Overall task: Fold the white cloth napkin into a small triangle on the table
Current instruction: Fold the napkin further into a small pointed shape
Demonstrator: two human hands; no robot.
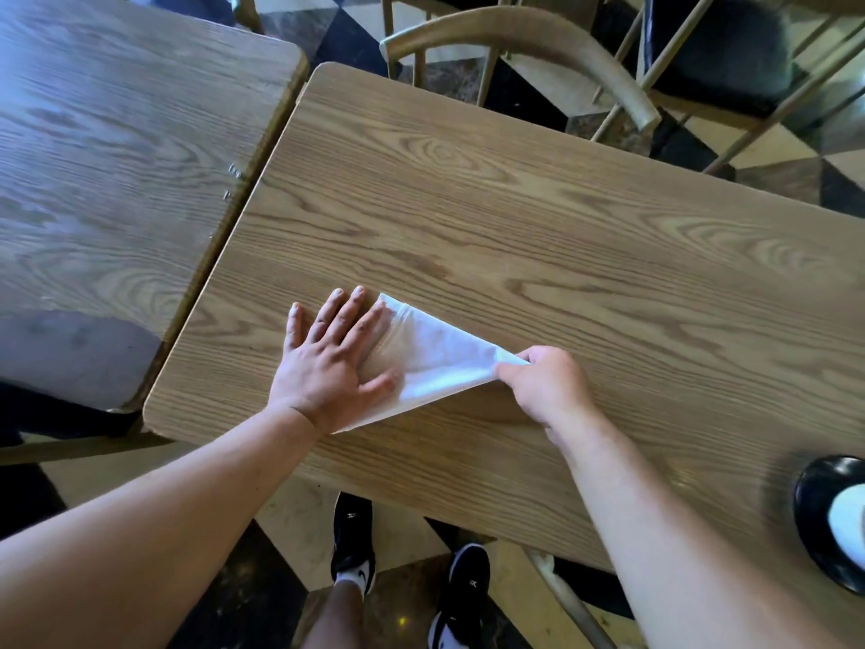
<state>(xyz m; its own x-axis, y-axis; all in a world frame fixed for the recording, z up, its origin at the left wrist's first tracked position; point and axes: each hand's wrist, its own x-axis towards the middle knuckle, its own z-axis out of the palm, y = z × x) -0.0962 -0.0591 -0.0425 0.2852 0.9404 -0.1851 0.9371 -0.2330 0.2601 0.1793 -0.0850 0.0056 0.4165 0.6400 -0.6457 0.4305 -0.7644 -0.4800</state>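
The white cloth napkin (433,363) lies folded in a triangle on the wooden table (538,227), near its front left corner. My left hand (327,358) rests flat on the napkin's left side, fingers spread, pressing it down. My right hand (545,384) pinches the napkin's right corner between thumb and fingers and holds that tip slightly lifted off the table. The napkin's left edge is hidden under my left palm.
A second wooden table (117,156) stands close on the left with a narrow gap between. A black dish (831,522) holding something white sits at the right edge. Chairs (538,44) stand beyond the far edge. My feet show below the table.
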